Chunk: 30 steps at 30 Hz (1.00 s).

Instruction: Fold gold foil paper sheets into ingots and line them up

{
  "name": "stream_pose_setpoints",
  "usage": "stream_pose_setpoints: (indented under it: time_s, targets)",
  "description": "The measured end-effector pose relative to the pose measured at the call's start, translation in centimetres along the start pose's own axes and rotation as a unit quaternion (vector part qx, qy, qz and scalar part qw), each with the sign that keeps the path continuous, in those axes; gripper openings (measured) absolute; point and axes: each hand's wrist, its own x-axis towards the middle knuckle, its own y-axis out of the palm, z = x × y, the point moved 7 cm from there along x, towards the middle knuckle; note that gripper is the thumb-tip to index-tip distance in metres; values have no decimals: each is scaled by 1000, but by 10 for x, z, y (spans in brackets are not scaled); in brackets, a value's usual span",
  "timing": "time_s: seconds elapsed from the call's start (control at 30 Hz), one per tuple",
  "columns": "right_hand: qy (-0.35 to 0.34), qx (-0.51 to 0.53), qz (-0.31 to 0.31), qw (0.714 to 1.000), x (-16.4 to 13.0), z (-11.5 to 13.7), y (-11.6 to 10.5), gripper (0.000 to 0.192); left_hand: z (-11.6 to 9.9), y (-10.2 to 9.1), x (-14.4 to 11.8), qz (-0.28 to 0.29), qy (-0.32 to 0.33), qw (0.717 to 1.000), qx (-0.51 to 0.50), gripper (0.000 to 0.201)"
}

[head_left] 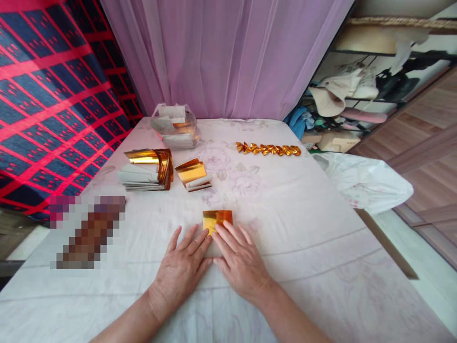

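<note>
A small sheet of shiny gold foil paper (216,217) lies flat on the cloth in front of me. My left hand (183,259) rests palm down, its fingertips at the sheet's lower left edge. Over the sheet's lower right part lie the fingertips of my right hand (243,262), also flat with fingers stretched. Both thumbs meet or nearly meet below the sheet. Beyond it is a small stack of gold foil paper (193,174), and left of that a thicker stack (146,171) with grey-white backs showing. A row of folded gold foil pieces (269,149) runs along the far right.
A floral cloth (314,228) covers the table. A clear plastic bag (176,126) of paper stands at the back left. At the left lies a pixelated object (89,233). A white bag (371,181) and a shelf with shoes and a cap (328,97) are at the right.
</note>
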Motion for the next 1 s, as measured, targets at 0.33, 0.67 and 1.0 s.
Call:
stream_pose_setpoints:
  time_s: [0.33,0.67,1.0]
  targets:
    - [72,-20,109,991,-28,-19,8,54,1,2,-2,-14,-1,1000,-17,42]
    - [84,-34,94,991,-31,-23,5,52,9,-5,-5,-3,-24,999,-31,39]
    - [101,-43,42,993,-30,-28,-2,42,12,-22,1,-42,-19,999,-12,30]
